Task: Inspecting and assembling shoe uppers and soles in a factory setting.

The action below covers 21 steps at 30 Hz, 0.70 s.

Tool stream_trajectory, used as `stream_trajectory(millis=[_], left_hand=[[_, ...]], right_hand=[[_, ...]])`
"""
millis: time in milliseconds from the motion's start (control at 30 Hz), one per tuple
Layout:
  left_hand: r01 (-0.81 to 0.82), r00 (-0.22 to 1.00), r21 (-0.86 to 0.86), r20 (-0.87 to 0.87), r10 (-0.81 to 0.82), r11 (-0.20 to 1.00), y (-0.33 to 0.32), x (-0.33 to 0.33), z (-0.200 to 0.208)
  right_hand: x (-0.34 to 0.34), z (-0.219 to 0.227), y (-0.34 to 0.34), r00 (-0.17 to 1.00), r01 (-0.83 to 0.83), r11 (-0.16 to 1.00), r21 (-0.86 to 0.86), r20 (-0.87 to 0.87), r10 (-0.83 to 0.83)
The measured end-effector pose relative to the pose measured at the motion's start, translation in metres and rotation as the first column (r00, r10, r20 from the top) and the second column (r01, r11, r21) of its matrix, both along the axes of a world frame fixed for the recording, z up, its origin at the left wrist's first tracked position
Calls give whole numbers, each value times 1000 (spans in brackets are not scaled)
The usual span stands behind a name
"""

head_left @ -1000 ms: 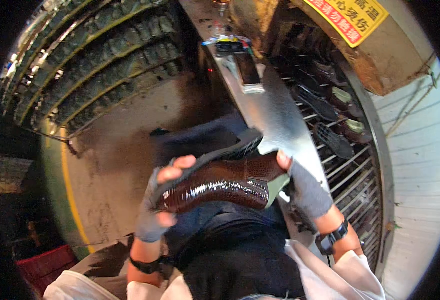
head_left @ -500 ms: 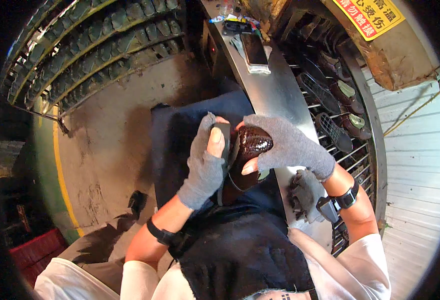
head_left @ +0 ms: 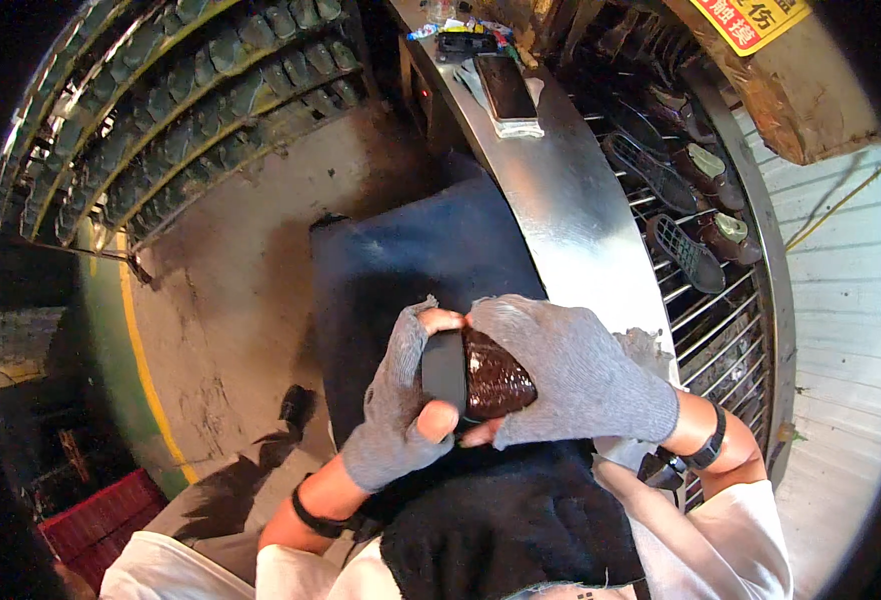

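A glossy dark-brown, scaly-grained shoe upper [head_left: 499, 378] touches the smooth dark-grey sole [head_left: 444, 372] along its left side; both, partly covered, sit between left hand [head_left: 398, 405] and right hand [head_left: 576, 372].

Glare whitens the metal bench [head_left: 589, 232] between dark fisheye corners

To the right of your tabletop [head_left: 571, 200]'s far end, a yellow sign [head_left: 754, 20] sits on a brown housing [head_left: 816, 110]; you see bold black characters on its yellow part and pale characters on a red band [head_left: 739, 32] beneath, the view's edge cutting it short. Nearer you than the tabletop, small dark marks [head_left: 587, 596] are too cropped to read.
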State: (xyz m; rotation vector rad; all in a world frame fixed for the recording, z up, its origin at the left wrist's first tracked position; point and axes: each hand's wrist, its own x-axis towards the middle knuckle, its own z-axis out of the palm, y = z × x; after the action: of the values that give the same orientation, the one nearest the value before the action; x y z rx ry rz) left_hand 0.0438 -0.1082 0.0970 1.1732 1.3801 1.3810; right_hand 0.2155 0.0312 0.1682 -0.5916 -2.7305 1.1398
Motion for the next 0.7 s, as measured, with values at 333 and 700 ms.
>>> stream_trajectory(millis=[333,700], left_hand=[[-81,957,-69,274,97,994,20,18,28],[27,916,36,399,-39,999,11,20,32]], right_hand=[[12,22,-2,962,-124,979,-159,224,158],[17,20,-6,927,-332,942,44,201,317]])
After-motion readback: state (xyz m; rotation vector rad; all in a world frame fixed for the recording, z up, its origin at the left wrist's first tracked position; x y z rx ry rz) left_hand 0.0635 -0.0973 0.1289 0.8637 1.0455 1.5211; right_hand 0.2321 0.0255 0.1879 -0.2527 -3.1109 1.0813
